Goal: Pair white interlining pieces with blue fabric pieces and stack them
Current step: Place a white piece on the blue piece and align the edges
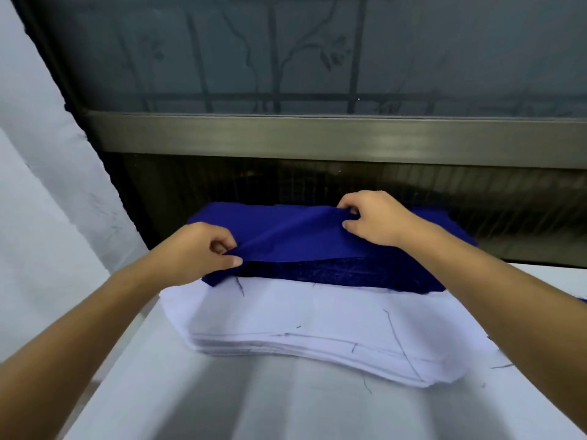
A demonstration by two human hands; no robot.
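A stack of blue fabric pieces [365,274] lies at the far side of the table, by the window. Its top blue piece [295,236] is lifted off the stack. My left hand [203,249] pinches that piece at its near left corner, and my right hand [371,217] pinches its far right edge. In front of the blue stack sits a stack of white interlining pieces [317,328] with dark pen lines on the top sheet. No hand touches the white stack.
The table [222,408] is covered in white cloth. A window with a metal sill [317,134] runs just behind the blue stack. A white curtain [38,185] hangs at the left. Loose dark threads lie near the white stack's right end.
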